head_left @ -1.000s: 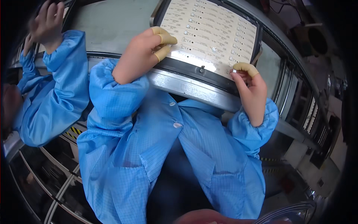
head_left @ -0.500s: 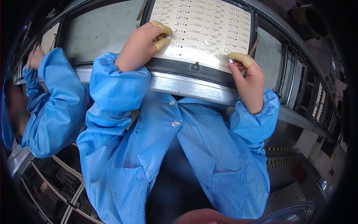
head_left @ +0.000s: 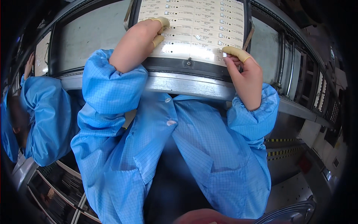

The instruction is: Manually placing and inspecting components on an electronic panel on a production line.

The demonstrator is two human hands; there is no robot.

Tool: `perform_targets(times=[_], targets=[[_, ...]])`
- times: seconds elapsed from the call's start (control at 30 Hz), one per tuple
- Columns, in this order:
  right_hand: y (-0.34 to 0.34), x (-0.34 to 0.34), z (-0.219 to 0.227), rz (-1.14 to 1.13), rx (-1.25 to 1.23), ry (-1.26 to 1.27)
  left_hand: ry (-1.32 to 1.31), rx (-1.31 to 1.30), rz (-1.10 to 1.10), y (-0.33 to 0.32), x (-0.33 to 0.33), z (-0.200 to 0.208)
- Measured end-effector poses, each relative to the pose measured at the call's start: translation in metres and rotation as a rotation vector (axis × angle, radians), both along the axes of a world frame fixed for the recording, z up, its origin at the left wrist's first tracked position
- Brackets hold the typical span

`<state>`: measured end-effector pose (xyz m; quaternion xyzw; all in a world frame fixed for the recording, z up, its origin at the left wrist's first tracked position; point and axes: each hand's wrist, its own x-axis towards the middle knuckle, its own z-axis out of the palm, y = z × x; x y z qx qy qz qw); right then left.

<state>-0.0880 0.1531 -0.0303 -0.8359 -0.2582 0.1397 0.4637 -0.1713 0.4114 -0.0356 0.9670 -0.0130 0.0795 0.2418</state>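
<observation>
A cream panel of repeated printed boards (head_left: 186, 42) lies in a black frame (head_left: 167, 64). My left hand (head_left: 136, 43), with yellow finger cots on, rests at the panel's left side. Its fingers curl toward the thumb by a row of small silvery parts; what lies between the tips is mostly hidden. Near the lower right corner my right hand (head_left: 248, 71) pinches a small shiny silvery piece (head_left: 224, 55) between thumb and cot-covered finger, close over the panel. A loose silvery piece (head_left: 198, 37) sits mid-panel.
The frame lies across a metal rail (head_left: 186, 84) along a conveyor. A dark knob (head_left: 189, 62) stands on its front edge. At the left, a person in a blue coat (head_left: 48, 119) reaches to another pale panel (head_left: 43, 56). Racks with dark slats (head_left: 67, 183) stand below left.
The panel and frame appear shifted slightly left and up in view. My hands stay near the same places on the panel. The neighbouring person's raised arm has come down.
</observation>
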Motion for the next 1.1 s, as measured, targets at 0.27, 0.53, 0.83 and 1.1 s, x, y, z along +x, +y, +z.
perform_targets(times=[0.27,0.53,0.83,1.1], targets=[[0.006,0.007,-0.015,0.007,-0.098,-0.253,-0.047,-0.037,-0.019,0.004,-0.004,-0.009],[0.014,0.007,-0.021,0.062,-0.177,-0.515,-0.108,-0.017,-0.013,-0.038,0.019,-0.002],[0.016,0.009,-0.022,0.141,-0.137,-0.522,0.001,-0.158,0.015,-0.051,0.031,-0.017],[0.014,0.001,-0.015,0.041,-0.084,-0.4,-0.075,-0.123,0.005,-0.053,0.03,-0.021]])
